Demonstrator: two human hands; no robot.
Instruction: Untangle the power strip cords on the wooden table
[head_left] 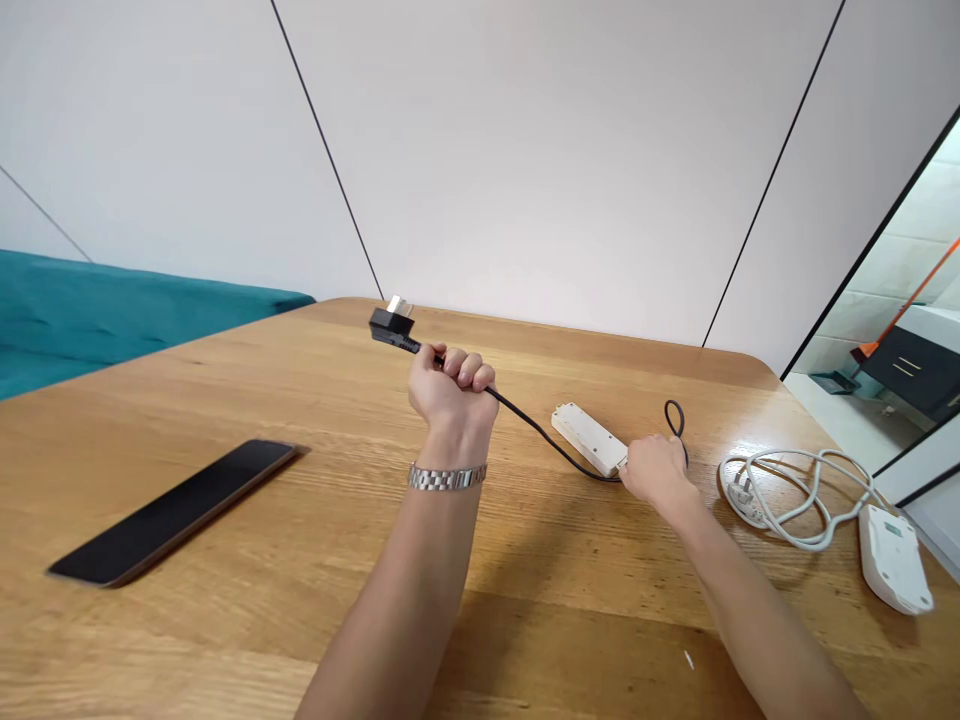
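Note:
My left hand (454, 385), with a metal watch band on its wrist, is closed around a black cable (536, 428) just behind its black plug (391, 325). The plug is raised, its metal prongs pointing up. From that hand the cable sags down to the right. My right hand (654, 465) is closed at the near end of a white power strip (589, 437) lying on the table; its fingertips are mostly hidden, and a loop of black cable rises behind it. What exactly those fingers grip is hard to make out.
A dark flat tablet-like device (180, 510) lies at the left of the wooden table (300, 640). At the right are a coiled white cable (806, 540) with a round plug and a white box (895, 558). Behind stand a pale wall and a teal seat (112, 310).

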